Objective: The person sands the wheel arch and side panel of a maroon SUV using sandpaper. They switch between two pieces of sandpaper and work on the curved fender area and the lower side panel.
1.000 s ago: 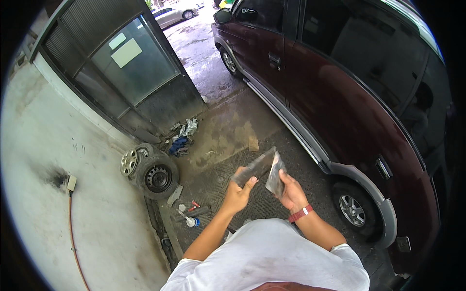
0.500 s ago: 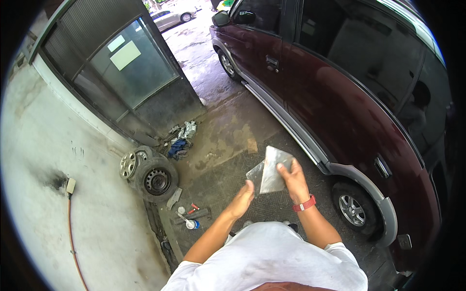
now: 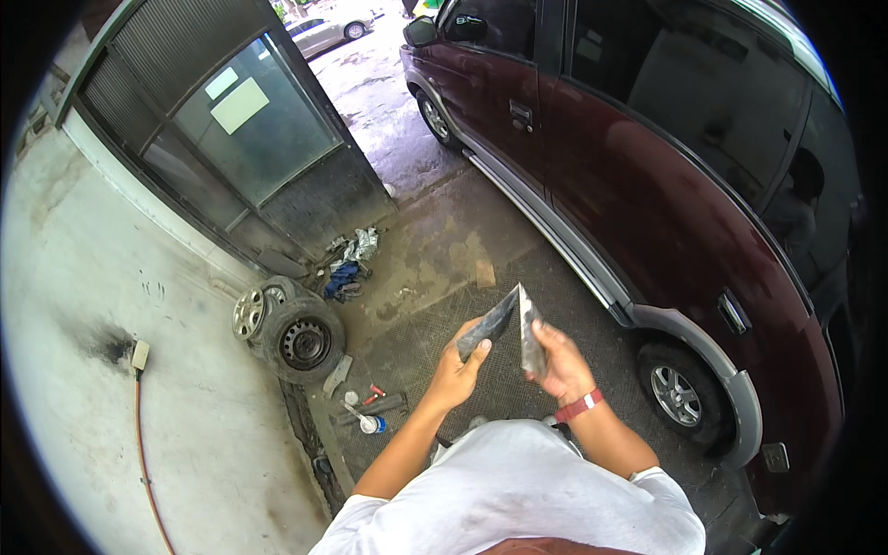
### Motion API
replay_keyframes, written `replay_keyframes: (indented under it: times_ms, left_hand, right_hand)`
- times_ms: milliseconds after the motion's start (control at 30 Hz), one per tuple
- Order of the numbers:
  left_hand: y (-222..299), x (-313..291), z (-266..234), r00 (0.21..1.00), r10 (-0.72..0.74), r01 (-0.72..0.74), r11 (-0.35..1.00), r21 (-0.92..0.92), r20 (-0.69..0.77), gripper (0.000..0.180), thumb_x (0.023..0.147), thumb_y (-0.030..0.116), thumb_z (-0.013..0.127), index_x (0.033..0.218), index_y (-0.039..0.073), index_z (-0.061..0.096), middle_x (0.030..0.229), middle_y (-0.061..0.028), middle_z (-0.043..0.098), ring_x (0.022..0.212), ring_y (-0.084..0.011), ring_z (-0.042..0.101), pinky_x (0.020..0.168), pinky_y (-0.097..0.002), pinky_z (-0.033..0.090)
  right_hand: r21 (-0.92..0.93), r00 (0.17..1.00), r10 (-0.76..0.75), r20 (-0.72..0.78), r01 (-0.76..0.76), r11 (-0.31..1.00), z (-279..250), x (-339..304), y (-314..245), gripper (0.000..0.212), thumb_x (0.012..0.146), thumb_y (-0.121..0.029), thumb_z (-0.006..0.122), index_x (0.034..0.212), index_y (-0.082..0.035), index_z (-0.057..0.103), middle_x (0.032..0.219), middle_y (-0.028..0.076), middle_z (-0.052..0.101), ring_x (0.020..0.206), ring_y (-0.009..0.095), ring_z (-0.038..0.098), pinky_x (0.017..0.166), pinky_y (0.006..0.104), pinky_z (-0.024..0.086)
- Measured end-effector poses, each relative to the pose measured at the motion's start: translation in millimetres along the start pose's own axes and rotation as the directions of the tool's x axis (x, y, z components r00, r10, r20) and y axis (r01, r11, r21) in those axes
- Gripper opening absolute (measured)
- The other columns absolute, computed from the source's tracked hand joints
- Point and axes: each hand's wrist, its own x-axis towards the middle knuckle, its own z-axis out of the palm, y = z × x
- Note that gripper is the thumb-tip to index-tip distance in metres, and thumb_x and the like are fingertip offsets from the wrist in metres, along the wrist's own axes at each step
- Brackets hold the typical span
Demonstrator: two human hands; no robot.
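Observation:
My left hand point(image 3: 450, 381) grips a thin, flat dark grey plate point(image 3: 488, 327), thumb on its near face. In my right hand point(image 3: 563, 366) is a second thin plate point(image 3: 530, 335), silvery and smeared, turned nearly edge-on. The two plates lean together like a tent, their far corners meeting or almost meeting in front of my chest. I cannot tell for sure what kind of tool they are. A red watch point(image 3: 580, 405) circles my right wrist.
A dark red car point(image 3: 638, 203) stands along the right. Wheels point(image 3: 305, 344) lean by the white wall point(image 3: 166, 370) at left. Near them sit an open can point(image 3: 372, 425) with a stick-like tool and small red items point(image 3: 374, 395). Crumpled rags point(image 3: 351, 264) lie by the door point(image 3: 324, 199).
My left hand has moved up and closed on the dark plate. The silvery plate has turned from facing me to nearly edge-on, and the plates now meet at their far corners.

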Motion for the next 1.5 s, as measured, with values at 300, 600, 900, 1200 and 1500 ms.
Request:
replay_keyframes:
  times_ms: [300,600,900,1200,1500]
  left_hand:
    - [-19,-8,6,0.936,-0.240,0.249,0.969,0.000,0.258,0.069,0.115,0.057,0.038,0.140,-0.004,0.062,0.114,-0.0114,0.071,0.110,-0.0217,0.062,0.103,-0.0395,0.048]
    - [-42,3,-2,0.954,-0.292,0.284,0.824,-0.491,0.062,0.087,0.091,0.003,0.082,0.163,0.015,0.036,0.146,-0.0135,0.061,0.137,-0.0248,0.059,0.113,-0.0410,0.051]
    - [-23,2,-4,0.986,-0.158,0.165,0.955,-0.248,0.045,0.048,0.109,0.032,0.067,0.141,-0.002,0.061,0.137,-0.0090,0.068,0.127,-0.0198,0.061,0.112,-0.0379,0.045]
    - [-23,3,1,0.885,-0.302,0.361,0.926,-0.110,0.355,0.066,0.115,0.052,0.045,0.152,-0.002,0.052,0.147,-0.0138,0.061,0.141,-0.0213,0.051,0.119,-0.0379,0.038]
    - [-26,3,9,0.924,-0.339,0.373,0.714,-0.592,0.174,0.090,0.097,0.029,0.080,0.167,0.011,0.027,0.164,-0.0165,0.041,0.145,-0.0293,0.050,0.121,-0.0449,0.045]
  right_hand:
    - [-0.731,0.891,-0.447,0.083,0.359,0.581,19,12,-19,0.034,0.098,-0.015,0.076,0.125,0.000,0.061,0.120,0.011,0.072,0.112,0.016,0.066,0.097,0.0358,0.055]
    - [-0.525,0.928,-0.063,0.367,0.262,0.810,28,-10,-4,0.054,0.105,-0.029,0.073,0.147,-0.002,0.052,0.130,0.005,0.065,0.130,0.017,0.057,0.116,0.0363,0.043]
    - [-0.014,0.995,-0.093,-0.026,0.093,0.996,-2,15,-14,0.035,0.106,-0.026,0.071,0.133,-0.005,0.063,0.114,0.005,0.074,0.098,0.016,0.074,0.088,0.0355,0.063]
    - [-0.846,0.907,-0.387,0.165,0.332,0.418,28,11,-24,0.037,0.096,-0.022,0.079,0.122,0.000,0.063,0.118,0.012,0.073,0.110,0.018,0.067,0.100,0.0390,0.053]
    - [-0.738,0.908,-0.178,0.380,0.414,0.533,23,7,2,0.060,0.102,-0.033,0.076,0.146,0.000,0.052,0.142,0.008,0.061,0.134,0.017,0.054,0.118,0.0383,0.041]
